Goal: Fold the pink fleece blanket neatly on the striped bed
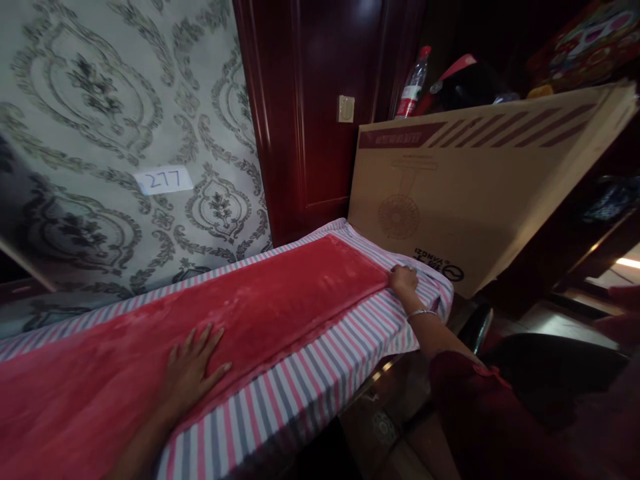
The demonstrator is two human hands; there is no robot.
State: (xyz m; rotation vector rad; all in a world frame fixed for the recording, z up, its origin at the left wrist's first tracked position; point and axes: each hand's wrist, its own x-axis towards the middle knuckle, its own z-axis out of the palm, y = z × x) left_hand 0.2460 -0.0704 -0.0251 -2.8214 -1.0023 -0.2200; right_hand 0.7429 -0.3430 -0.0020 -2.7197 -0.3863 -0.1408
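A long red plush blanket, folded into a strip, lies over a pink, grey and white striped cloth. My left hand rests flat on the blanket with its fingers spread. At the blanket's far right corner, my right hand is closed with the fingers curled on the blanket's edge. A bracelet circles my right wrist. The striped cloth shows all along the near side and drapes over the edge below.
A large cardboard box stands upright just beyond the right end. A red-capped bottle shows behind it. Patterned wallpaper with a paper label reading 277 and a dark red wood panel border the far side.
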